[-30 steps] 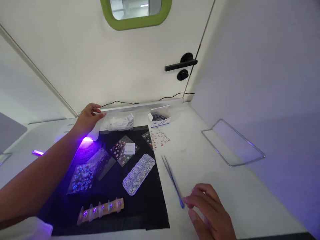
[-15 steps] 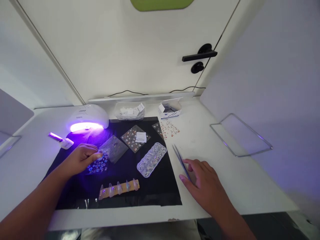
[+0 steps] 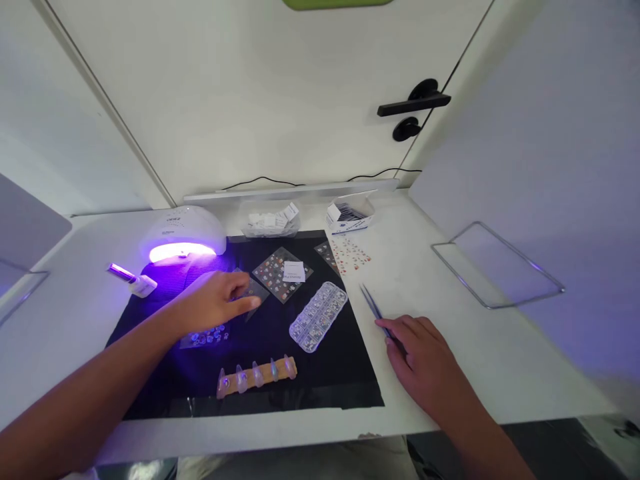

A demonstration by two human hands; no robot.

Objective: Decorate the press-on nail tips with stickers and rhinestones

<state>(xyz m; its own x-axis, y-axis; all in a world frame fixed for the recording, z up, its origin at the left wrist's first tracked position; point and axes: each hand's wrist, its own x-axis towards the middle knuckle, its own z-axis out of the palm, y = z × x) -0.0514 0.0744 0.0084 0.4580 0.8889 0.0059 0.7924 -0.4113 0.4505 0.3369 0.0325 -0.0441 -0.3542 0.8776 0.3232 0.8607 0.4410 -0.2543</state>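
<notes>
My left hand [image 3: 215, 303] hovers over the left part of the black mat, fingers curled and thumb apart from them, with nothing visible between. Beneath it lies a clear plastic bag [image 3: 257, 293], partly hidden. Blue-lit gems in a small packet [image 3: 207, 337] show below the wrist. My right hand [image 3: 423, 357] rests on the white table with thumb and fingers closed on metal tweezers [image 3: 373, 305], whose tips point away toward the back. Between the hands lies a clear compartment case of rhinestones [image 3: 319, 317]. Several false nails stand on a tan strip [image 3: 265, 379] near the front.
A lit white nail lamp [image 3: 187, 227] stands back left, beside a small white bottle [image 3: 143, 285]. Nail sticker sheets [image 3: 277, 267] lie on the black mat [image 3: 345, 373]. A clear tub [image 3: 270, 223] and an open box of packets [image 3: 350, 213] stand behind. A metal wire frame [image 3: 500, 267] is at right.
My left hand has moved right from the gem packet to over the clear bag. My right hand has closed further around the tweezers. The view has shifted slightly.
</notes>
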